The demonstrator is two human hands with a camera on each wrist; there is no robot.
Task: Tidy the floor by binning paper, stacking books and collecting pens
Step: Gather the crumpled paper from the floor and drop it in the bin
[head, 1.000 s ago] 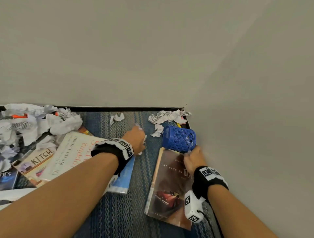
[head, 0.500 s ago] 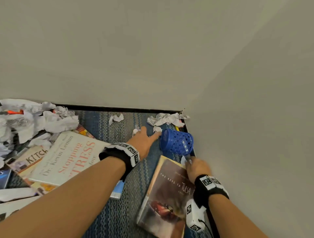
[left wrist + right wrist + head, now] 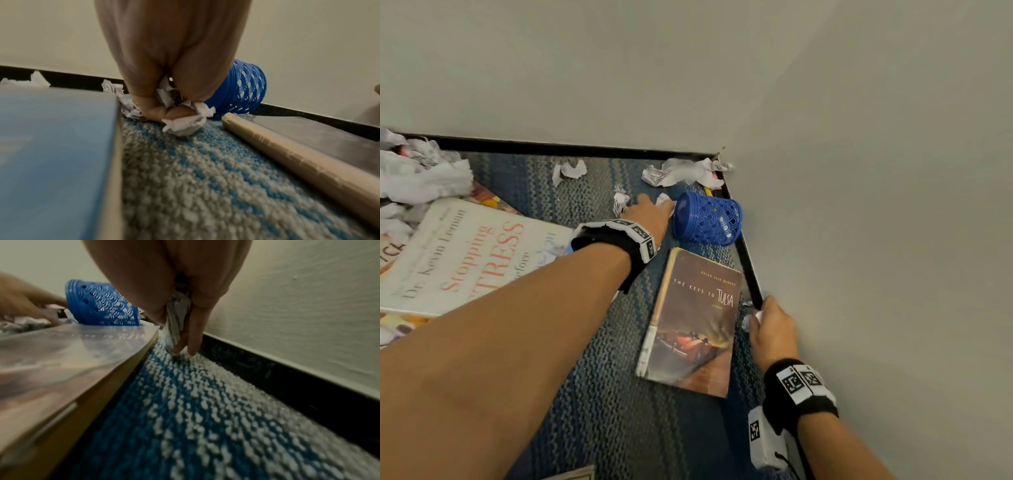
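Observation:
A blue mesh pen cup (image 3: 707,219) lies on its side in the carpet corner. My left hand (image 3: 659,205) is just left of it, fingers curled round a crumpled paper ball (image 3: 183,123) on the carpet. My right hand (image 3: 758,313) is by the black baseboard, right of the book "The Keys to Tulsa" (image 3: 695,322). It pinches a paper scrap (image 3: 176,321) between fingers and thumb, fingertips on the carpet. More crumpled paper (image 3: 685,171) lies in the corner, with a yellow pen (image 3: 708,190) partly hidden behind the cup.
A white book "Stopping Stress" (image 3: 469,253) lies at left on other books. A pile of crumpled paper (image 3: 417,171) sits at the far left, and small scraps (image 3: 568,169) lie by the back wall. Walls close the corner behind and to the right.
My left hand reached right to the paper ball beside the blue cup and curled round it. My right hand drew back off the book's top corner to the baseboard, holding a scrap.

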